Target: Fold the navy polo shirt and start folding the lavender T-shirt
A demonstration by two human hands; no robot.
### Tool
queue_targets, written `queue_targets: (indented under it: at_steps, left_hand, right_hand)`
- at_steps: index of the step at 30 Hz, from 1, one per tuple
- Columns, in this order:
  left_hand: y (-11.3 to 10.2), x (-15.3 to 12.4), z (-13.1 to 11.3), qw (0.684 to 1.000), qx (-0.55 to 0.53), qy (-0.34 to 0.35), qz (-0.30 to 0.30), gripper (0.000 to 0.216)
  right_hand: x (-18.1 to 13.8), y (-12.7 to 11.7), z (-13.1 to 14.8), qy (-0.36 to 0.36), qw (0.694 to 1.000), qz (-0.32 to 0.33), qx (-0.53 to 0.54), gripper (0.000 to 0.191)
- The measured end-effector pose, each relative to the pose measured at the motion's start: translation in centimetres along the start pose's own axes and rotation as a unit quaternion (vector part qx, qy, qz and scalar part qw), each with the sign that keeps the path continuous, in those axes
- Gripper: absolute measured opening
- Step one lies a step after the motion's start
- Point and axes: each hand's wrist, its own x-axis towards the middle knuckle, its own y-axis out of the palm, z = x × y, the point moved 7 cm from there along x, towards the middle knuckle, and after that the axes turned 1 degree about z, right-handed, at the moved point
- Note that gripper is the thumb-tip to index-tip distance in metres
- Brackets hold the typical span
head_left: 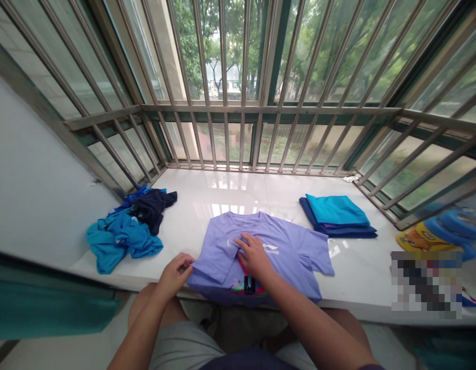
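Observation:
A lavender T-shirt [288, 231] with a white chest logo lies spread on the white ledge, its neckline toward the window and its lower part reaching the front edge. My left hand [177, 273] pinches the edge of the left sleeve, which is folded inward over the shirt's body. Flat on the chest rests my right hand [255, 258], fingers spread beside the logo. Below that palm a red strap with a black clip [249, 284] shows over the colourful print; whether it touches the cloth I cannot tell.
Crumpled blue and dark clothes [124, 234] lie in a heap at left. Folded blue garments [338, 213] are stacked at right. Beyond them stands a yellow and blue container [431, 234], near a blurred-out patch. Metal window bars [241, 109] enclose the white ledge [238, 187].

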Motion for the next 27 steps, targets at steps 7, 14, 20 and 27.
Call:
queue_targets:
  at_steps: [7, 14, 20, 27]
  left_hand:
    - [0.5, -0.4, 0.5, 0.999, -0.027, -0.013, 0.023, 0.022]
    - [0.7, -0.1, -1.1, 0.996, 0.050, 0.013, 0.067, 0.036]
    - [0.6, -0.1, -1.2, 0.996, 0.057, 0.021, 0.063, 0.028]
    - [0.8, -0.3, -1.0, 0.995, 0.052, 0.039, 0.078, 0.024]
  right_hand:
    - [-0.8, -1.0, 0.0, -0.047, 0.992, -0.101, 0.065, 0.031]
    - [-2.3, -1.3, 0.8, -0.107, 0.983, -0.117, 0.097, 0.029]
    - [-2.8, -1.8, 1.3, -0.131, 0.982, -0.108, 0.080, 0.035]
    - [-3.0, -1.3, 2.0, -0.188, 0.979, -0.069, 0.033, 0.049]
